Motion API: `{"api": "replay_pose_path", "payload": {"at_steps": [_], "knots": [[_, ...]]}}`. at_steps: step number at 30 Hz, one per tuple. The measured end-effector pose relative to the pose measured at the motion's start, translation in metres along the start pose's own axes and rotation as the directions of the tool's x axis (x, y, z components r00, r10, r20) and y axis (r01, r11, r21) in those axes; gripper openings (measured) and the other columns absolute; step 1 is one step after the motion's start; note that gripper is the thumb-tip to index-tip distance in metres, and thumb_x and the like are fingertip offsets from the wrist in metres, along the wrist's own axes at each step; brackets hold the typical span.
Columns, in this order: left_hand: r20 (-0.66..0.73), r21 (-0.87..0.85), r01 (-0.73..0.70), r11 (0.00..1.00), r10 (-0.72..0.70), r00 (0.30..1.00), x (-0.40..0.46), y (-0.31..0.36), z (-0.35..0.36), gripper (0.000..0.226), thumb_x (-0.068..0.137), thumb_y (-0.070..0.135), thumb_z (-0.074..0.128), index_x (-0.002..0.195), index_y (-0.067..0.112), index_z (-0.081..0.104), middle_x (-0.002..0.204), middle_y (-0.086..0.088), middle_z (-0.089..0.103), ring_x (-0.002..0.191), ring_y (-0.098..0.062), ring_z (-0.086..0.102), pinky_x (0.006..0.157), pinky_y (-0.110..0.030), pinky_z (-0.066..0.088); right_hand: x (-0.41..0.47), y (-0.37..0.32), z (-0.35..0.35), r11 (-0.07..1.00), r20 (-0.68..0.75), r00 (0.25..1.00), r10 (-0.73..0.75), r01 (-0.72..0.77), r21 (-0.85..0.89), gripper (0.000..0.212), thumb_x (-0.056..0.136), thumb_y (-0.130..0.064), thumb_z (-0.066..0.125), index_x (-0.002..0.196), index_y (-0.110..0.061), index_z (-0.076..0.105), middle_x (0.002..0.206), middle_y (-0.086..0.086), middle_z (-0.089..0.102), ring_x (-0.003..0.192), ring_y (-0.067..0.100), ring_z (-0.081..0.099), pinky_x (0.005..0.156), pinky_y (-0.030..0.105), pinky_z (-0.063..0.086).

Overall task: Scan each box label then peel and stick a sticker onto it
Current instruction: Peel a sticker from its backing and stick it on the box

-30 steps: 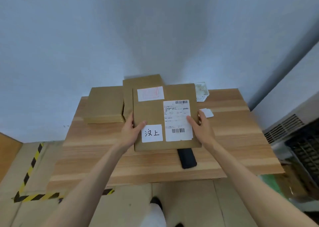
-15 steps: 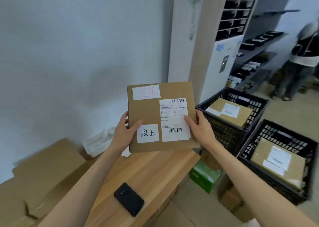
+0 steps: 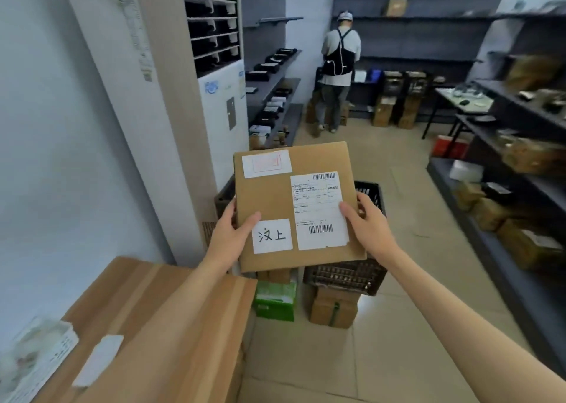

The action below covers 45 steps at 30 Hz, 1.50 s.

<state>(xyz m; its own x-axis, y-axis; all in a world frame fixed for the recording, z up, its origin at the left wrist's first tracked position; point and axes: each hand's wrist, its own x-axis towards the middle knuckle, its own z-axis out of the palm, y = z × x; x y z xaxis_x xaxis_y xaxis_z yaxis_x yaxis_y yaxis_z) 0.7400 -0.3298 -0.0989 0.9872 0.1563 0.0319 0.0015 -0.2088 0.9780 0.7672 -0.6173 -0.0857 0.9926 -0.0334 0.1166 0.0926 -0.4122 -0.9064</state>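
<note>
A flat brown cardboard box is held in the air, its top toward me. On it are a white shipping label with barcodes, a white sticker with handwritten characters and a pale sticker with a red stamp. My left hand grips the box's left edge, thumb on top beside the handwritten sticker. My right hand grips the right edge, thumb on the shipping label. The box hangs above a black plastic crate on the floor.
The wooden table is at lower left, with a white basket and a white sheet on it. A green box and a brown carton sit on the floor. Shelves line the right. A person stands far back.
My view has swung right from the table to the room. Both hands have carried the box off the table and out over the crate, grip unchanged.
</note>
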Motion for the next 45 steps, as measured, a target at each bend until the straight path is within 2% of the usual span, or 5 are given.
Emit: {"api": "replay_pose_path", "payload": {"at_steps": [9, 18, 23, 33, 45], "knots": [[0.25, 0.048, 0.092, 0.995, -0.101, 0.963, 0.081, -0.015, 0.121, 0.072, 0.094, 0.035, 0.071, 0.155, 0.032, 0.034, 0.131, 0.014, 0.059, 0.116, -0.01, 0.059, 0.096, -0.033, 0.05, 0.048, 0.086, -0.068, 0.989, -0.175, 0.974, 0.143, -0.145, 0.0, 0.031, 0.101, -0.04, 0.055, 0.127, -0.025, 0.056, 0.116, -0.012, 0.067, 0.102, 0.008, 0.065, 0.079, 0.031, 0.053], [0.228, 0.136, 0.165, 0.977, -0.193, 0.954, 0.218, -0.055, 0.246, 0.076, 0.093, 0.038, 0.071, 0.157, 0.027, 0.03, 0.139, 0.008, 0.055, 0.111, -0.01, 0.055, 0.086, -0.029, 0.048, 0.192, 0.199, -0.106, 0.96, -0.176, 0.944, 0.279, -0.275, 0.048, 0.045, 0.1, -0.037, 0.058, 0.14, -0.018, 0.053, 0.126, -0.002, 0.065, 0.101, 0.014, 0.064, 0.071, 0.023, 0.048], [0.216, 0.225, 0.239, 0.945, -0.287, 0.933, 0.289, -0.086, 0.301, 0.071, 0.093, 0.045, 0.069, 0.154, 0.03, 0.036, 0.139, 0.009, 0.056, 0.115, -0.012, 0.057, 0.093, -0.037, 0.052, 0.269, 0.259, -0.117, 0.923, -0.114, 0.916, 0.384, -0.38, 0.055, 0.048, 0.098, -0.041, 0.061, 0.141, -0.021, 0.053, 0.124, -0.004, 0.066, 0.105, 0.016, 0.066, 0.089, 0.041, 0.056], [0.164, 0.263, 0.462, 0.847, -0.511, 0.844, 0.356, -0.167, 0.343, 0.06, 0.097, 0.035, 0.067, 0.15, 0.027, 0.04, 0.13, 0.003, 0.063, 0.117, -0.019, 0.061, 0.096, -0.042, 0.054, 0.328, 0.343, -0.077, 0.804, 0.037, 0.807, 0.59, -0.591, 0.067, 0.044, 0.101, -0.034, 0.057, 0.141, -0.018, 0.049, 0.129, -0.005, 0.064, 0.112, 0.016, 0.063, 0.097, 0.041, 0.055], [0.176, 0.34, 0.515, 0.787, -0.591, 0.787, 0.372, -0.196, 0.352, 0.075, 0.094, 0.03, 0.071, 0.156, 0.026, 0.029, 0.141, -0.001, 0.057, 0.118, -0.016, 0.057, 0.094, -0.036, 0.052, 0.331, 0.369, -0.059, 0.734, 0.073, 0.732, 0.677, -0.679, -0.005, 0.049, 0.103, -0.027, 0.053, 0.149, -0.017, 0.039, 0.132, -0.003, 0.06, 0.106, 0.011, 0.059, 0.071, 0.017, 0.05]]}}
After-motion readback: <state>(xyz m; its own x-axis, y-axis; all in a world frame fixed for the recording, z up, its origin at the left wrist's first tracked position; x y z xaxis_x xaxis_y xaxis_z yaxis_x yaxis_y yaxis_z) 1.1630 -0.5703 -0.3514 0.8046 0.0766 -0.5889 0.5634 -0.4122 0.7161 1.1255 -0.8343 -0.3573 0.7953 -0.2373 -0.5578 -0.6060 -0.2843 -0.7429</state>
